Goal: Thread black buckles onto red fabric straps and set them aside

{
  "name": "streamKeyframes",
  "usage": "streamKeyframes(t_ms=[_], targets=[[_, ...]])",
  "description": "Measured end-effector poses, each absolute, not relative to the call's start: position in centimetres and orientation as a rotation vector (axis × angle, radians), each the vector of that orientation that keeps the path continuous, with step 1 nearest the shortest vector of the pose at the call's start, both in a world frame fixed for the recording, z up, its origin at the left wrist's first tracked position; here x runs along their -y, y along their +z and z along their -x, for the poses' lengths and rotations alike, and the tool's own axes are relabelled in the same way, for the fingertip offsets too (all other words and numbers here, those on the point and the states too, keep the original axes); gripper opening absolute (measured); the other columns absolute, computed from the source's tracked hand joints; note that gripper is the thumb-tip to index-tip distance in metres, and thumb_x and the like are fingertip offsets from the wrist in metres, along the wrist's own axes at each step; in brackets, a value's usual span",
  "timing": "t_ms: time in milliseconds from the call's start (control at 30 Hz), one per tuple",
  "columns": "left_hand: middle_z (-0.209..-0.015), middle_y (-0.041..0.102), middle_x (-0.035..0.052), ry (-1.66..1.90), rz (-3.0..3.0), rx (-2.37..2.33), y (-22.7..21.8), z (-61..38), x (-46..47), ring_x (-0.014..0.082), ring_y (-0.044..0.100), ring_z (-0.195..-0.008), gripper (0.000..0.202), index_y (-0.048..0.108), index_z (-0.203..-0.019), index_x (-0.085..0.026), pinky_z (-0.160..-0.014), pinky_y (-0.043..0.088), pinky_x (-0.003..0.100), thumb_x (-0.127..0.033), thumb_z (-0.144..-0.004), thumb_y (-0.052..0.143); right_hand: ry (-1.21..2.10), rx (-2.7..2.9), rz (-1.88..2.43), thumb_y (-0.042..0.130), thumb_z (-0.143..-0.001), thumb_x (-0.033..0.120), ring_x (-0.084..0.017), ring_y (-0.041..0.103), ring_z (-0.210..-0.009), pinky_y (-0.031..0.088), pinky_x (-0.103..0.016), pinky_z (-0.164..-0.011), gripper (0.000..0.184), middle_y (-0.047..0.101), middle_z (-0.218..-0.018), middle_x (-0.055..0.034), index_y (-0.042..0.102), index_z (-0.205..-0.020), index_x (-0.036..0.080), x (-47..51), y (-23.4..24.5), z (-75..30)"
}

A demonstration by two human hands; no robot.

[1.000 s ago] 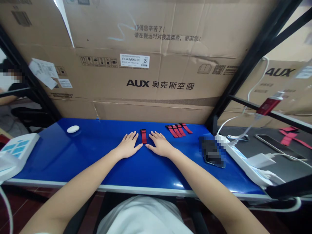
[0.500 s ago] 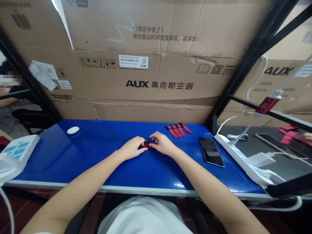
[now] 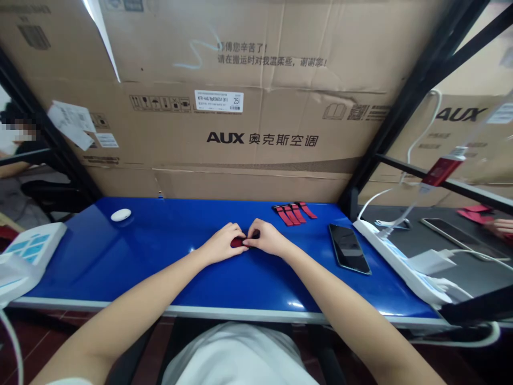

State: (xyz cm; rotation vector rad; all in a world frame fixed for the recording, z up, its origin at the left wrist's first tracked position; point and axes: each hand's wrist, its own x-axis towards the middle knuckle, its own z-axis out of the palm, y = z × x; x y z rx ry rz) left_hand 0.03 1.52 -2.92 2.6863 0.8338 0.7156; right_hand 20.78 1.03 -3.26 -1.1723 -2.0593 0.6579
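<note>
A red strap with a black end (image 3: 237, 242) lies low over the blue tabletop (image 3: 224, 283), partly covered by my fingers. My left hand (image 3: 223, 243) is closed on its red part, thumb toward the front. Close beside it, my right hand (image 3: 266, 239) pinches the dark end between thumb and fingers. The two hands nearly meet at the strap's middle. Several similar red straps with black ends (image 3: 294, 214) lie side by side farther back, to the right of my hands.
A dark phone (image 3: 349, 248) lies to the right, beside a white power strip (image 3: 401, 264) with plugs and cables. At the left are a white oval object (image 3: 121, 215) and a white device (image 3: 34, 256). A large cardboard box (image 3: 256, 182) stands behind. Another person's hand (image 3: 504, 227) shows far right.
My right hand's fingers have closed down onto the strap's dark end; they were raised and apart before. My left hand has shifted slightly right, and more of the red part shows.
</note>
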Motion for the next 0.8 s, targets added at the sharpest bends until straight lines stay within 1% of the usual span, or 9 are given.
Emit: streamKeyframes(t_ms=[100,167,233,300,400,500,600,733,800], targets=[[-0.099,0.066,0.0062,0.862,-2.617,-0.717,-2.3,0.1,-0.9,0.02,0.06,-0.093,0.027,0.065,-0.101,-0.021,-0.086,0.049,0.035,-0.038,-0.081,0.07,1.032,2.002,0.988,0.074,-0.074,0.037,-0.017,0.062,-0.084,0.048,-0.03,-0.079,0.025,0.063,-0.094,-0.0035,0.06,-0.066,0.018,-0.9,-2.6,-21.4],[-0.102,0.067,0.0072,0.998,-2.566,-0.72,-2.0,0.2,-0.6,0.0205,0.061,-0.096,0.028,0.064,-0.102,-0.021,-0.088,0.05,0.036,-0.038,-0.081,0.07,1.192,1.916,0.881,0.069,-0.077,0.04,-0.019,0.062,-0.094,0.048,-0.032,-0.086,0.027,0.063,-0.106,-0.0049,0.058,-0.068,0.018,-0.7,-2.0,-21.6],[-0.101,0.068,0.0078,1.084,-2.551,-0.752,-1.9,0.2,-0.4,0.0212,0.062,-0.096,0.027,0.064,-0.1,-0.021,-0.089,0.05,0.038,-0.038,-0.081,0.069,1.19,1.881,0.877,0.068,-0.079,0.04,-0.02,0.06,-0.104,0.046,-0.033,-0.091,0.024,0.061,-0.114,-0.0059,0.059,-0.073,0.018,-0.5,-1.5,-21.6],[-0.099,0.068,0.0076,1.096,-2.578,-0.755,-1.9,0.3,-0.5,0.021,0.062,-0.094,0.024,0.065,-0.099,-0.02,-0.087,0.051,0.038,-0.036,-0.081,0.069,1.132,1.93,0.921,0.068,-0.079,0.039,-0.021,0.058,-0.107,0.044,-0.035,-0.094,0.024,0.059,-0.117,-0.0064,0.06,-0.073,0.018,-0.4,-1.1,-21.4],[-0.099,0.068,0.0078,1.08,-2.635,-0.714,-2.0,0.3,-0.6,0.0207,0.062,-0.094,0.026,0.064,-0.102,-0.02,-0.086,0.051,0.037,-0.034,-0.081,0.069,1.104,2.01,0.929,0.064,-0.082,0.038,-0.021,0.056,-0.106,0.043,-0.037,-0.094,0.027,0.058,-0.114,-0.0062,0.057,-0.065,0.017,-0.3,-0.7,-21.4],[-0.1,0.068,0.008,1.066,-2.684,-0.68,-2.0,0.5,-0.8,0.0207,0.061,-0.095,0.027,0.064,-0.104,-0.019,-0.085,0.051,0.036,-0.034,-0.082,0.069,1.05,2.036,0.884,0.065,-0.082,0.036,-0.022,0.052,-0.107,0.039,-0.039,-0.097,0.022,0.056,-0.11,-0.0065,0.063,-0.07,0.018,-0.4,-0.5,-21.7],[-0.098,0.068,0.008,1.05,-2.701,-0.656,-2.0,0.8,-1.0,0.0205,0.061,-0.093,0.024,0.065,-0.102,-0.018,-0.084,0.051,0.036,-0.032,-0.083,0.069,1.161,1.922,0.77,0.07,-0.078,0.035,-0.019,0.053,-0.096,0.04,-0.037,-0.091,0.02,0.054,-0.103,-0.0051,0.064,-0.07,0.018,-0.5,-0.3,-22.5],[-0.097,0.068,0.0079,1.103,-2.577,-0.695,-2.0,0.8,-1.2,0.0201,0.062,-0.092,0.024,0.065,-0.098,-0.018,-0.086,0.051,0.035,-0.035,-0.082,0.07,1.385,1.662,0.567,0.072,-0.077,0.037,-0.014,0.05,-0.073,0.043,-0.029,-0.07,0.023,0.054,-0.087,-0.0021,0.062,-0.069,0.019,-0.5,-0.2,-23.2],[-0.104,0.067,0.0083,1.074,-2.489,-0.742,-2.0,0.4,-1.0,0.0206,0.062,-0.096,0.028,0.064,-0.105,-0.019,-0.089,0.05,0.035,-0.036,-0.084,0.067,1.453,1.553,0.531,0.073,-0.077,0.038,-0.013,0.05,-0.067,0.042,-0.028,-0.064,0.022,0.056,-0.081,-0.0011,0.063,-0.073,0.019,-0.6,-0.6,-22.8]])
